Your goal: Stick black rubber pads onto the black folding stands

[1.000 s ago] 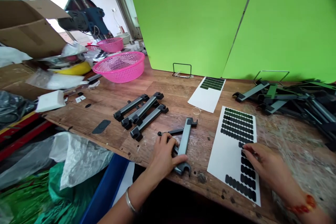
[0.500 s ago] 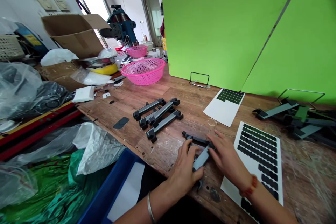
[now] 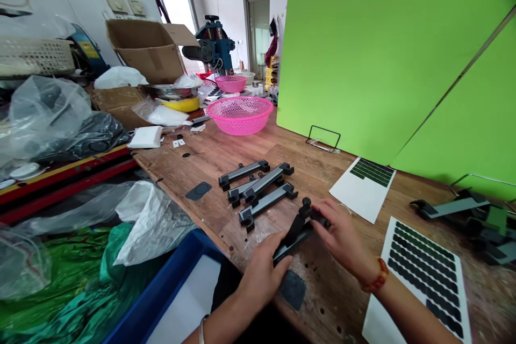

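My left hand [image 3: 261, 270] is closed round the near end of a grey-and-black bracket [image 3: 297, 230] with a ball-ended arm. At its far end, my right hand [image 3: 342, 234] grips it near the black ball, with the thumb and fingers on either side. The bracket is tilted above the table, and its ends are partly hidden by my fingers. Several similar brackets [image 3: 269, 204] lie together just beyond my left hand. Near my right forearm rests a white sheet [image 3: 387, 282] with rows of black stickers. Another sticker sheet [image 3: 358, 196] lies farther back.
A green board [image 3: 363, 64] stands along the back of the wooden table [image 3: 209, 164]. More brackets [image 3: 455, 209] are piled at the right. A pink basket [image 3: 242, 118] sits at the far end. Below the front edge is a blue bin [image 3: 161, 301] beside plastic bags [image 3: 149, 223].
The bracket has been turned and lifted, so its black ball-ended arm now points up and away. Both hands have shifted their grip. The view has swung left.
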`<state>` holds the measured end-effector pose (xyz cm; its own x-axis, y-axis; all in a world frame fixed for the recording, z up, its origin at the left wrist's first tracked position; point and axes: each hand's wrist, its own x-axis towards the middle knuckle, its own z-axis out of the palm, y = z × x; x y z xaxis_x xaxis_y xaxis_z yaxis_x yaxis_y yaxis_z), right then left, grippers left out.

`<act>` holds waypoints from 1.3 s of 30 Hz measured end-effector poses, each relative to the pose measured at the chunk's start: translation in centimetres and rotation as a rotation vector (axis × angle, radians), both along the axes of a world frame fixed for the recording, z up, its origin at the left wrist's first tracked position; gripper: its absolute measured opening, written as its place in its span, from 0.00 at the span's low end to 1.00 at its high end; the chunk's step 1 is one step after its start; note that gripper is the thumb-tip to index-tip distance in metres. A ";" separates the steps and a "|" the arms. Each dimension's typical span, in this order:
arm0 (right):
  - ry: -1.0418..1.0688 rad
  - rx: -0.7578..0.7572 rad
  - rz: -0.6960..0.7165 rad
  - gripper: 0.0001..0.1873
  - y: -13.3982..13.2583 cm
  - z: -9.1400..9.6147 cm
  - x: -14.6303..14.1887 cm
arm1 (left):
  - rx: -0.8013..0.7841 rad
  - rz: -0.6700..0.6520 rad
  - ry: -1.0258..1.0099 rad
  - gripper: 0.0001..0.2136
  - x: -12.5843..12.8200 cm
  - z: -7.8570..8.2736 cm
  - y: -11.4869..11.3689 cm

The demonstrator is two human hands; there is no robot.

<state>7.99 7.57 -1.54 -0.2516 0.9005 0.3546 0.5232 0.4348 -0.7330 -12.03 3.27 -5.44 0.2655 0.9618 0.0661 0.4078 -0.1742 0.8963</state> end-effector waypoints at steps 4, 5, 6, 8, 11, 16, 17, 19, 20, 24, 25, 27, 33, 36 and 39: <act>0.229 -0.151 -0.017 0.18 0.3 4.0 -0.4 | 0.075 -0.001 0.103 0.17 -0.9 -1.3 0.3; 0.263 -0.129 -0.053 0.19 0.5 5.2 -0.7 | 0.075 -0.001 0.100 0.17 -1.0 -1.6 0.4; 0.250 -0.088 -0.075 0.20 0.8 6.3 -1.3 | 0.070 0.002 0.094 0.18 -1.0 -1.9 0.4; 0.115 -0.002 -0.044 0.23 1.6 7.5 -2.7 | 0.053 0.018 0.084 0.18 -1.0 -2.1 0.4; -0.225 -0.048 0.126 0.26 3.1 6.2 -4.8 | 0.001 0.032 0.075 0.17 -0.9 -2.1 0.5; -0.430 -0.194 0.246 0.27 3.5 2.7 -6.1 | -0.045 0.065 -0.009 0.19 -0.5 -2.2 0.5; -0.436 -0.185 0.245 0.27 3.3 2.5 -6.0 | -0.050 0.072 -0.027 0.21 -0.4 -2.3 0.5; -0.448 -0.179 0.250 0.24 3.0 2.6 -5.9 | -0.061 0.087 -0.046 0.25 -0.4 -2.7 0.4; -0.458 -0.183 0.249 0.24 2.9 2.8 -5.8 | -0.066 0.090 -0.046 0.26 -0.4 -2.9 0.5; -0.520 -0.287 0.259 0.32 2.8 4.6 -5.8 | -0.048 0.077 -0.027 0.26 -0.6 -3.7 0.7; -0.519 -0.301 0.269 0.35 2.9 5.4 -5.8 | -0.037 0.078 -0.022 0.26 -0.6 -3.8 0.9; -0.487 -0.260 0.267 0.38 3.0 6.9 -5.8 | -0.017 0.089 -0.019 0.28 -0.7 -4.1 1.2; -0.464 -0.138 0.105 0.39 3.8 4.1 -6.1 | 0.000 0.197 -0.013 0.37 -0.6 -4.5 2.2; -0.476 -0.238 0.048 0.41 4.3 -0.1 -6.2 | 0.075 0.231 -0.009 0.41 -0.5 -4.9 2.2; -0.395 -0.168 0.018 0.39 5.0 -1.8 -6.3 | 0.122 0.177 0.054 0.39 -0.8 -5.4 2.5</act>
<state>1.72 12.58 -3.35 -0.3550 0.9318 0.0761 0.7713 0.3379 -0.5393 -12.85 5.79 -10.85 0.0993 0.9795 0.1751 0.4882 -0.2013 0.8492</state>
